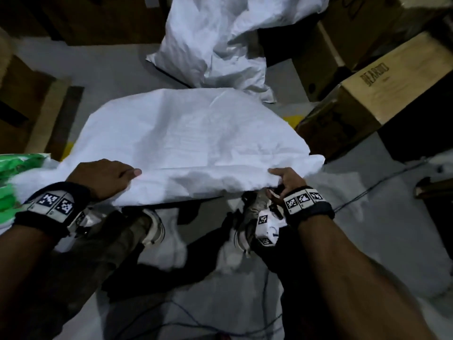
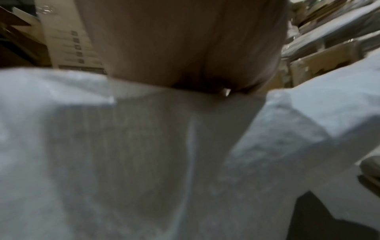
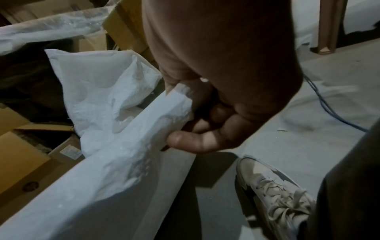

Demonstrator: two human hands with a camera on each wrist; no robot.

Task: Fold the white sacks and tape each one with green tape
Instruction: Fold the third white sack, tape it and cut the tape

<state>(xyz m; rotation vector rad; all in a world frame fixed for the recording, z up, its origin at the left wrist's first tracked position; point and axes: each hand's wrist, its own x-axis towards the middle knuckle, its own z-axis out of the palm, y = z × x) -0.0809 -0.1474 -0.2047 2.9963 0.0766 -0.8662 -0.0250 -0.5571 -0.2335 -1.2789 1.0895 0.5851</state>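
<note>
Sack: white, woven, lifted off the floor by its near edge, far part draped forward and creased. Left hand at the near left corner, fingers curled over the edge and clamping it; left wrist view too blurred to show more than cloth under the palm. Right hand at the near right corner, fingers and thumb pinching a bunched bit of the hem, clear in the right wrist view.

Step in hand, by judgement: opening the first fold. To do well: pull both corners level and taut, shake out the creases, lay flat on the floor, then bring edge to edge squarely before pressing the crease; a loose or skewed start probably means a lumpy bundle that tape holds badly. No green tape roll seen; green stuff at the left edge, unclear what.

Second sack beyond, crumpled, unfolded, resting on the floor against boxes. Box at right, closed, contents hidden. Open boxes in the right wrist view, insides too dark to tell. Blue cable across the floor; shoes just below the sack.
</note>
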